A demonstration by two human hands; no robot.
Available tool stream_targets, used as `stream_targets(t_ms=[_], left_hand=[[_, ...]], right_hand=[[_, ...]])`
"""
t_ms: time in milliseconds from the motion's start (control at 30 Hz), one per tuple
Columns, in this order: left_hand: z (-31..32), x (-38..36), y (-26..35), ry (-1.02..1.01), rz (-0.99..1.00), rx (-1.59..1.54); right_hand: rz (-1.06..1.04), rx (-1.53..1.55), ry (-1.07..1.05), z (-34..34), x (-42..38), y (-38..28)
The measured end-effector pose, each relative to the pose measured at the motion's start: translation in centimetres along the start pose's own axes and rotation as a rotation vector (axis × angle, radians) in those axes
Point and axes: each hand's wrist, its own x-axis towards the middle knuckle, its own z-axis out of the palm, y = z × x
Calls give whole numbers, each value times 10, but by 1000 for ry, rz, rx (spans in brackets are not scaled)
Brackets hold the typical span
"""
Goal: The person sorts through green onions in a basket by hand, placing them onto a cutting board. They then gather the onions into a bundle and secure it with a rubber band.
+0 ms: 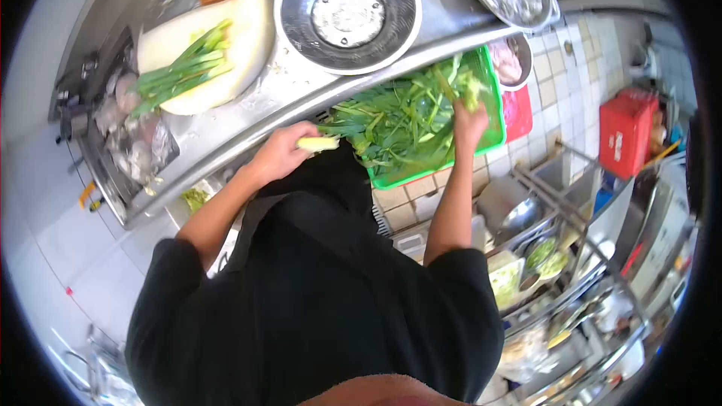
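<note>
we look down past a black, matte sleeve and shirt at our two bare hands. our left hand (282, 152) is curled around the pale yellow-white base of a leafy stalk (317, 143), gripping it just at the edge of the steel counter (248, 124). our right hand (470, 122) is closed on a bunch of pale green stems inside the green plastic basket (494, 101), whose wall is a fine lattice. the basket sits below the counter edge over a pale tiled floor, and it is heaped with long, flat, dark green leaves (406, 124) that lie tangled and glossy.

on the brushed metal counter lies a round, cream-white cutting board (248, 37), smooth and thick. a bundle of spring onions (184, 71) lies across it, straight green stalks ending in whitish tips at the board's left rim. a broad cleaver (188, 0) with a dull grey blade and a reddish wooden handle rests at the board's far side. just beside the board stands a round steel bowl (301, 22) with a shiny flat disc at its centre. a red box (624, 131) stands well apart on the right.
</note>
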Motion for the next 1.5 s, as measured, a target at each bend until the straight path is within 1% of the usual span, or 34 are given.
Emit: stream_targets(t_ms=[33,133,200,233,267,300,400,433,533,567,600,633,700,733,767,800,833,900,933,967,1033,1067,1100,1133,1167,1200,1233,1267,1300,1333,1367,1400,1433,1500], left_hand=[[6,10,5,-29,11,-59],[28,43,5,-35,107,-200],[33,57,2,19,190,-148],[39,60,-3,14,223,-126],[41,62,-6,-48,101,-192],[41,68,-6,-111,-15,-251],[31,63,6,-120,16,-199],[31,63,10,-96,70,-236],[40,64,17,-5,216,-323],[37,59,39,78,346,-325],[35,60,54,76,462,-289],[32,54,76,112,520,-272],[35,53,101,226,814,-277],[50,59,95,220,878,-331],[41,52,97,89,915,-359],[37,49,91,-25,780,-304],[24,35,84,6,720,-262],[-12,-11,63,112,630,-288],[-28,-33,47,191,596,-279],[-45,-56,26,251,574,-273],[-75,-125,-11,297,365,-369],[-99,-192,-48,350,209,-368],[-118,-239,-53,380,102,-360],[-121,-275,-70,428,-61,-205],[-131,-310,-77,438,-130,-201],[-136,-342,-87,496,-195,-202],[-137,-372,-114,500,-363,-35],[-144,-395,-128,456,-532,-42],[-138,-420,-170,530,-532,44],[-139,-434,-194,541,-722,78],[-121,-461,-221,473,-869,378],[-126,-464,-230,382,-935,478],[-130,-466,-240,283,-994,578],[-165,-440,-237,47,-952,353]], right_hand=[[52,84,-18,-22,-13,-23],[21,268,-5,-53,-28,-53],[8,416,-24,-79,-45,-88],[-12,567,59,-83,-53,-114],[52,661,4,-90,-41,-85],[30,766,-18,-97,-43,-97],[59,896,-64,-120,-49,-125],[69,928,-76,-125,-47,-126],[33,1031,-268,-144,-50,-125],[15,994,-316,-145,-55,-132],[-1,959,-371,-144,-61,-140],[-16,920,-437,-144,-70,-150],[126,793,-335,-132,-102,-177],[117,735,-420,-124,-103,-166],[91,651,-442,-110,-114,-186],[30,664,-527,-94,-110,-177],[18,622,-640,-87,-104,-176],[-50,799,-860,-68,-116,-210],[-76,819,-897,-59,-112,-215],[-102,838,-912,-48,-103,-220],[-63,772,-782,-38,-94,-232],[-43,774,-739,-31,-88,-237],[-19,785,-683,-28,-82,-239],[-10,781,-661,-31,-85,-243],[104,798,-664,-34,-68,-236],[126,808,-561,-30,-72,-237],[101,796,-565,-31,-100,-262],[13,902,-614,-27,-117,-275],[33,950,-654,-26,-123,-278],[-5,1000,-721,-21,-133,-285],[-12,1017,-714,-17,-149,-294],[-16,1025,-684,-8,-169,-311],[-25,1042,-744,4,-184,-324],[-76,1082,-834,30,-226,-357]])
